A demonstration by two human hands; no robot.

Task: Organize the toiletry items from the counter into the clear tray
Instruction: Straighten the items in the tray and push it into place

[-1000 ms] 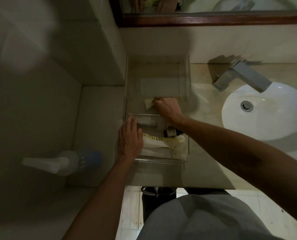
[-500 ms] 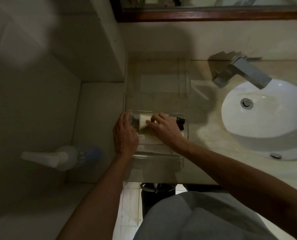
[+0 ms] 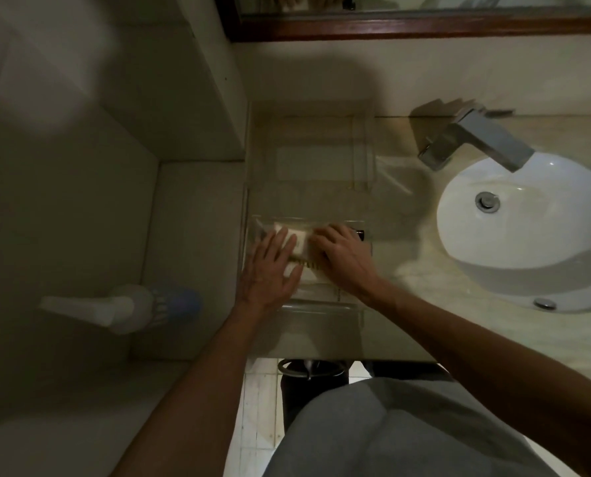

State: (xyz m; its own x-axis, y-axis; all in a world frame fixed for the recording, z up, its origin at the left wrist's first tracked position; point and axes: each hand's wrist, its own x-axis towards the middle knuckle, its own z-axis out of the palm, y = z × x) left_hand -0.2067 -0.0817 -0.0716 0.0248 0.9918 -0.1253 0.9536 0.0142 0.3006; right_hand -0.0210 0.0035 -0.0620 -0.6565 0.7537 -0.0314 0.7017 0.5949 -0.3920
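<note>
A clear tray [image 3: 321,306] stands near the counter's front edge, and both my hands are inside it. A small cream packet [image 3: 299,238] lies at the tray's far end. My left hand [image 3: 270,266] rests with straight fingers on the packet's left side. My right hand [image 3: 344,258] has its fingers curled at the packet's right edge. Between the hands shows a white tube with printed lines [image 3: 310,268]. A dark bottle cap [image 3: 359,234] peeks out beyond my right hand. Other contents are hidden under the hands.
A second clear container [image 3: 363,149] sits behind the tray against the wall. To the right are the white basin [image 3: 535,228] and a metal faucet [image 3: 476,141]. A white spray bottle [image 3: 121,308] lies on the left ledge. A dark bin [image 3: 307,371] stands below the counter.
My right hand carried the cream packet from the counter behind the tray into the tray. My left hand moved from the tray's left rim onto the items inside.
</note>
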